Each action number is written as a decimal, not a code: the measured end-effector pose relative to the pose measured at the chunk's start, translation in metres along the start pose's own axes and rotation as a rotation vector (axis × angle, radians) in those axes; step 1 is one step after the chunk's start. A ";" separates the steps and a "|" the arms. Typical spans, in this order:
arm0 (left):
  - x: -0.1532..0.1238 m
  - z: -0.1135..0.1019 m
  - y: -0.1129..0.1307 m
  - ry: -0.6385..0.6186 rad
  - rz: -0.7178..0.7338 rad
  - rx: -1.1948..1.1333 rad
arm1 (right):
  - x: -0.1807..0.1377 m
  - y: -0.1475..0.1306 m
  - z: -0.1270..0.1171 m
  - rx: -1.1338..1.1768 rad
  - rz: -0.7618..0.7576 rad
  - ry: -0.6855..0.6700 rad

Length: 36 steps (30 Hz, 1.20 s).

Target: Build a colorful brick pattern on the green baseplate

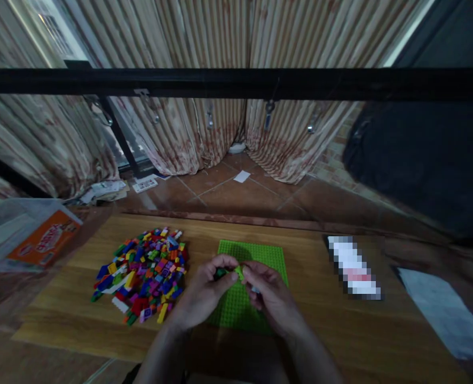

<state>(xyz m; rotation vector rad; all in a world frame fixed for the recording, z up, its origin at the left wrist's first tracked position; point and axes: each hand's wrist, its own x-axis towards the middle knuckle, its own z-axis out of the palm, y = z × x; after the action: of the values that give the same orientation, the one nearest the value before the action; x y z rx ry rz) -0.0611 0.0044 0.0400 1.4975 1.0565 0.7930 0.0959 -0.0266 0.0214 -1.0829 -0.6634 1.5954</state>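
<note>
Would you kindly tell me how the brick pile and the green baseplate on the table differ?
The brick pile mixes many colours, including red, yellow, blue and purple; the green baseplate is a single colour.
The brick pile is a loose heap with a ragged outline; the green baseplate is one flat, straight-edged piece.
The brick pile is clear of the hands, while they partly hide the green baseplate.
Both lie on the wooden table.

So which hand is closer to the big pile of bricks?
Left. The left hand is to the right of the pile; the right hand is farther that way, over the green board.
</note>
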 end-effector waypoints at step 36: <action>-0.014 -0.051 -0.013 0.562 -0.092 -0.052 | 0.026 0.067 0.057 -0.939 -0.375 -0.043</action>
<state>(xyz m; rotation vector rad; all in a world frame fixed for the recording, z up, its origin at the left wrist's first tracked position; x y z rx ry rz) -0.1155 0.0111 0.0375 1.1944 1.4910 1.2035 0.0140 -0.0154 -0.0182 -1.4576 -1.6288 0.9593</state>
